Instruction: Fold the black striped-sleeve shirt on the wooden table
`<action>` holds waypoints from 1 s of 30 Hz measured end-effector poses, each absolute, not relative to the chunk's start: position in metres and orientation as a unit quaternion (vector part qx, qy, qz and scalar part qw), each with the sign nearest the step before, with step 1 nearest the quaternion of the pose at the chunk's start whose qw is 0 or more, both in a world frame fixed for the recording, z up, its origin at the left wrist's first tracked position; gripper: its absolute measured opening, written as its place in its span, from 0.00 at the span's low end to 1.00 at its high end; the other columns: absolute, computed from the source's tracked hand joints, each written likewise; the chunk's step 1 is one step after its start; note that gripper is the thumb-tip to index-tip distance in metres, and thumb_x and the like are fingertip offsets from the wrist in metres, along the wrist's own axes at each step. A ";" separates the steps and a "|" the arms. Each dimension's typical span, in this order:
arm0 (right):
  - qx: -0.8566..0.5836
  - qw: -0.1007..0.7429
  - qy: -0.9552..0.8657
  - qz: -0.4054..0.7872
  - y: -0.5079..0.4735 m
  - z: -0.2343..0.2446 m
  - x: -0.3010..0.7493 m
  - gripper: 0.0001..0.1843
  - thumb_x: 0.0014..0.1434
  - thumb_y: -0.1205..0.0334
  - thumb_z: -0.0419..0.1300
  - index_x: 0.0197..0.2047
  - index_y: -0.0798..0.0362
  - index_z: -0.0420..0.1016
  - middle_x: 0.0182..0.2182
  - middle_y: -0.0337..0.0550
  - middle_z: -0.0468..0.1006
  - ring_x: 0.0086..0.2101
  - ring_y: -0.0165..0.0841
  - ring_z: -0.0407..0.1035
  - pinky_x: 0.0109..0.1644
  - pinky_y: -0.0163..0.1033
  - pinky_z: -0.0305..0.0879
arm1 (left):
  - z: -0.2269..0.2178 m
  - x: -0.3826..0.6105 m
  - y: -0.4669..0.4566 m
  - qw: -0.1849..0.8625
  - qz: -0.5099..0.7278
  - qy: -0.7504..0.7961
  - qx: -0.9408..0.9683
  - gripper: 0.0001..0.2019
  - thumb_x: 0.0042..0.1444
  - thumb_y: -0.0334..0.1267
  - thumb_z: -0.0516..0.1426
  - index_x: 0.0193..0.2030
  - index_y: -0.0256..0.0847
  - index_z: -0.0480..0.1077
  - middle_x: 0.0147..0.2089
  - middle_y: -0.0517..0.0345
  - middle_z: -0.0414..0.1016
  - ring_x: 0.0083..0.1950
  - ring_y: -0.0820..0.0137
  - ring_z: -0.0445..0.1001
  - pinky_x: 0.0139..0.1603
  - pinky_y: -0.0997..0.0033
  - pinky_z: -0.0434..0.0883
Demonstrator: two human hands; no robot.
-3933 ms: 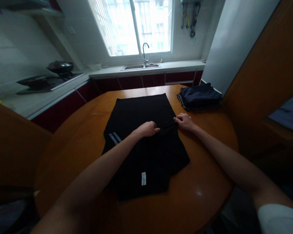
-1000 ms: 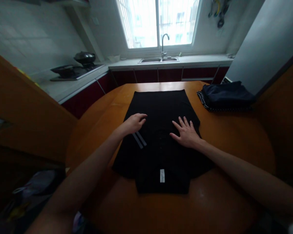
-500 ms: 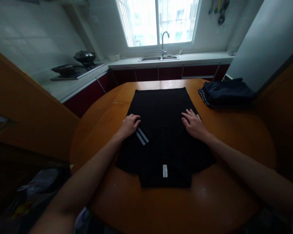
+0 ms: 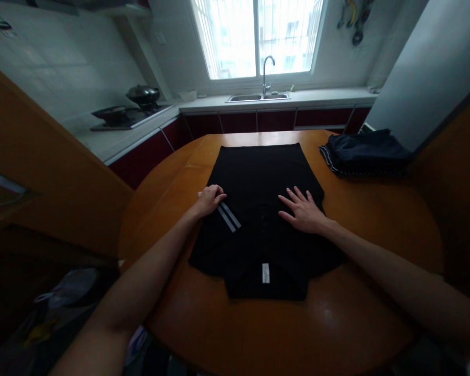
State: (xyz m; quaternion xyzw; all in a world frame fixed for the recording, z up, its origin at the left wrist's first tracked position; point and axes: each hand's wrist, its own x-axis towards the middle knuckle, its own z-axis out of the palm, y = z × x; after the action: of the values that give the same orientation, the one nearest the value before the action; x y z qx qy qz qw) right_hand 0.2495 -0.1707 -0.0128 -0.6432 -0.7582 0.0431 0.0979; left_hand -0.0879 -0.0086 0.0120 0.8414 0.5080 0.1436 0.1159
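Observation:
A black polo shirt (image 4: 260, 172) lies spread on the table, its collar and white label towards me and its hem towards the window. Two pale stripes cross the sleeve folded in on the left side. Beside those stripes, my left hand (image 4: 211, 200) is closed at the shirt's left edge, with the fingers curled and the thumb close to them, pinching the cloth. My right hand (image 4: 303, 211) lies flat on the right half of the shirt, fingers spread, holding nothing. The row of buttons runs down the middle between both hands, dim against the black fabric.
The shirt rests on a round-ended wooden table (image 4: 172, 183). A stack of folded dark clothes (image 4: 368, 151) sits at its right back. Beyond are a counter with a sink (image 4: 245, 97), a stove with a pot (image 4: 143, 95), and a pale tall panel (image 4: 419, 78) on the right.
My right hand has slid inward from the shirt's right edge, and its fingers are spread wider. My left hand stays at the striped sleeve. The whole view has shifted slightly.

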 end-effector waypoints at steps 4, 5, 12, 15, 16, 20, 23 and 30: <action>-0.643 0.096 -0.759 0.045 -0.171 -0.011 0.249 0.39 0.68 0.35 0.45 0.75 0.47 0.56 0.75 0.52 0.48 0.73 0.53 0.34 0.72 0.69 0.33 | 0.012 -0.085 -0.015 0.070 0.143 0.522 0.838 0.08 0.66 0.42 0.55 0.45 0.42 0.70 0.51 0.47 0.75 0.54 0.55 0.71 0.54 0.55 0.65; -0.642 0.101 -0.759 0.046 -0.172 -0.010 0.249 0.39 0.69 0.35 0.44 0.75 0.46 0.57 0.75 0.52 0.48 0.73 0.52 0.35 0.72 0.69 0.33 | 0.012 -0.083 -0.019 0.051 0.148 0.516 0.842 0.09 0.66 0.42 0.55 0.48 0.41 0.70 0.53 0.45 0.75 0.56 0.54 0.71 0.57 0.53 0.65; -0.670 0.152 -0.726 0.003 -0.169 -0.007 0.251 0.34 0.72 0.45 0.43 0.74 0.53 0.58 0.74 0.54 0.50 0.73 0.49 0.38 0.73 0.63 0.39 | 0.003 -0.058 -0.058 0.046 0.107 0.464 0.878 0.26 0.71 0.49 0.47 0.72 0.43 0.58 0.75 0.44 0.56 0.77 0.51 0.50 0.74 0.43 0.47; -0.681 0.108 -0.724 0.026 -0.168 -0.009 0.250 0.37 0.70 0.42 0.45 0.75 0.53 0.57 0.75 0.55 0.48 0.73 0.51 0.37 0.73 0.64 0.39 | -0.003 -0.052 -0.062 0.060 0.067 0.471 0.878 0.30 0.72 0.53 0.43 0.75 0.42 0.55 0.78 0.46 0.50 0.79 0.48 0.42 0.74 0.39 0.43; -0.683 0.098 -0.723 0.031 -0.169 -0.010 0.250 0.38 0.70 0.41 0.45 0.75 0.52 0.56 0.75 0.55 0.48 0.73 0.50 0.37 0.73 0.63 0.39 | -0.003 -0.052 -0.062 0.059 0.060 0.471 0.878 0.31 0.72 0.55 0.42 0.75 0.42 0.54 0.79 0.47 0.48 0.79 0.47 0.41 0.75 0.39 0.43; -0.684 0.080 -0.724 0.038 -0.174 -0.008 0.247 0.41 0.68 0.36 0.46 0.75 0.50 0.55 0.75 0.56 0.45 0.73 0.52 0.33 0.73 0.64 0.37 | 0.000 -0.053 -0.061 0.044 0.039 0.489 0.870 0.33 0.71 0.58 0.39 0.77 0.46 0.52 0.79 0.53 0.45 0.79 0.42 0.39 0.74 0.37 0.41; -0.688 0.075 -0.720 0.043 -0.176 -0.008 0.245 0.42 0.67 0.33 0.46 0.76 0.48 0.54 0.76 0.55 0.43 0.73 0.53 0.32 0.72 0.65 0.35 | 0.003 -0.052 -0.063 0.044 0.030 0.498 0.866 0.34 0.70 0.61 0.38 0.77 0.51 0.51 0.80 0.57 0.45 0.78 0.39 0.38 0.74 0.34 0.41; -0.711 0.171 -0.681 0.042 -0.168 -0.010 0.254 0.40 0.70 0.39 0.41 0.75 0.55 0.54 0.75 0.58 0.47 0.73 0.51 0.40 0.72 0.61 0.43 | 0.007 -0.058 -0.057 0.042 0.060 0.535 0.842 0.37 0.69 0.62 0.39 0.78 0.45 0.49 0.79 0.48 0.47 0.78 0.41 0.44 0.74 0.41 0.48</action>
State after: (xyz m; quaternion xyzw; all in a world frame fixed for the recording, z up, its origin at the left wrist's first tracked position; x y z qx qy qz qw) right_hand 0.2544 -0.1677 -0.0095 -0.7111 -0.6807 0.0416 0.1710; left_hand -0.0583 -0.0574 0.0073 0.8417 0.5350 0.0596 0.0416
